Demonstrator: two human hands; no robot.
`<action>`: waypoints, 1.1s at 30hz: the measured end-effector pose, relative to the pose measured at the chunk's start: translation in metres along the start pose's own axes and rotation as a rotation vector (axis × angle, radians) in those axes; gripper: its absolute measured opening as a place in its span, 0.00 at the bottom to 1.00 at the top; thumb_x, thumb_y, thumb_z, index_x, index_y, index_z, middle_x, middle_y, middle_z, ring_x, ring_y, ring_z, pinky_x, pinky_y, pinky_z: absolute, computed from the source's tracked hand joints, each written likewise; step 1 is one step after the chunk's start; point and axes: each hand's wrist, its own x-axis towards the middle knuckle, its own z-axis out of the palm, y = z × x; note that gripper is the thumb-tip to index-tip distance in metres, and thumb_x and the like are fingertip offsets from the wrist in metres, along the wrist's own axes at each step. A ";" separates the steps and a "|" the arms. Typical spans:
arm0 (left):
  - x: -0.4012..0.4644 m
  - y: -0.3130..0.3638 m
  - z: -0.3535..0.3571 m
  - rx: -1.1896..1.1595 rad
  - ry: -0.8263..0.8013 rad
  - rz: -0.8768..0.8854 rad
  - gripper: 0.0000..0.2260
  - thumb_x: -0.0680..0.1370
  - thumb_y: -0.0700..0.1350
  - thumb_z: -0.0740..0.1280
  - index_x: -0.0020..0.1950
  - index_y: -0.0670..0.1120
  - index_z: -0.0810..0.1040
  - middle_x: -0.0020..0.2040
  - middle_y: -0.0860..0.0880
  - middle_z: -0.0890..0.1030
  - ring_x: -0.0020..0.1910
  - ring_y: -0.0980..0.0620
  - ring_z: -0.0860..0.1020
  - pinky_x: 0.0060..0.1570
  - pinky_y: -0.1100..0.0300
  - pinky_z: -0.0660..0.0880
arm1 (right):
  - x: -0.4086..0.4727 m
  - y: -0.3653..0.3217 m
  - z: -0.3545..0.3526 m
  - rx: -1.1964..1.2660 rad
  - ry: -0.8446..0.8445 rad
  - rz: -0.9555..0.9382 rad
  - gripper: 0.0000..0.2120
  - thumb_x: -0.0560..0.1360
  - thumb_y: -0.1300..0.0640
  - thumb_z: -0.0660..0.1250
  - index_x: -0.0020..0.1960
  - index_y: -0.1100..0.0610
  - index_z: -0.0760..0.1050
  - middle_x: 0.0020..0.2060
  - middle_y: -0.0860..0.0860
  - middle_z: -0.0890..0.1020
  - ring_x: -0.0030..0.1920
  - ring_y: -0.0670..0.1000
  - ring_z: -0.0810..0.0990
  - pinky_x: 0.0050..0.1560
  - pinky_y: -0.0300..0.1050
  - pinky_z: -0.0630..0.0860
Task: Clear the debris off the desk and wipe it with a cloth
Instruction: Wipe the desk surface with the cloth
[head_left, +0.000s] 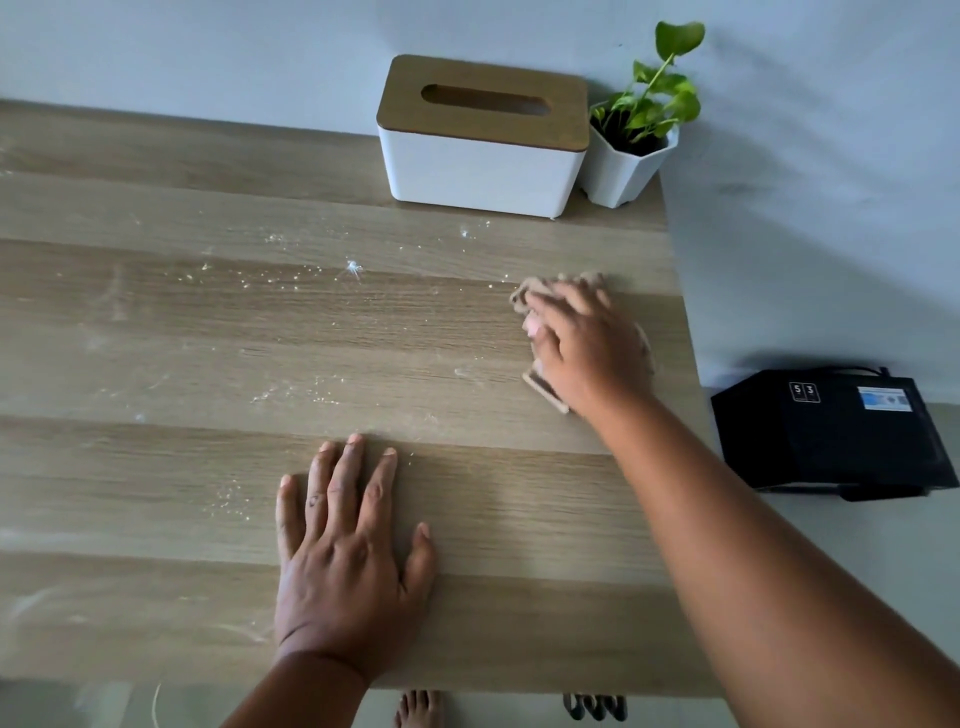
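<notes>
Pale dust and crumbs (291, 280) speckle the wooden surface (156, 338) at left and centre. The left hand (348, 551) lies flat, fingers spread, holding nothing. At right, the right hand (587, 343) presses a beige cloth (540, 387), fingers clamped on it. Wiping seems underway; a leftward sweep looks next.

left hand (348, 561) flat, right hand (587, 348) reaching

1 head-worn view, close above the desk (208, 338), angled forward and down toward the wall (208, 52).
</notes>
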 end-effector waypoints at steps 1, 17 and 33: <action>0.000 0.000 0.000 0.001 0.000 0.000 0.33 0.75 0.61 0.57 0.78 0.46 0.70 0.81 0.43 0.63 0.82 0.42 0.56 0.78 0.35 0.53 | -0.015 0.003 0.000 0.011 0.005 -0.076 0.19 0.82 0.53 0.64 0.72 0.51 0.76 0.73 0.52 0.75 0.75 0.61 0.68 0.74 0.62 0.67; 0.001 0.001 0.001 0.000 0.013 -0.008 0.33 0.76 0.61 0.57 0.78 0.47 0.70 0.81 0.44 0.63 0.82 0.43 0.55 0.78 0.36 0.52 | 0.059 -0.057 0.029 0.012 0.010 0.189 0.19 0.82 0.49 0.57 0.72 0.47 0.71 0.76 0.50 0.69 0.78 0.59 0.62 0.79 0.63 0.58; 0.000 0.000 0.000 -0.008 0.003 -0.011 0.33 0.76 0.61 0.58 0.78 0.47 0.70 0.82 0.44 0.62 0.82 0.43 0.54 0.79 0.37 0.51 | 0.070 -0.058 0.024 -0.064 0.084 0.507 0.15 0.77 0.48 0.60 0.60 0.47 0.78 0.64 0.53 0.71 0.65 0.60 0.68 0.62 0.59 0.64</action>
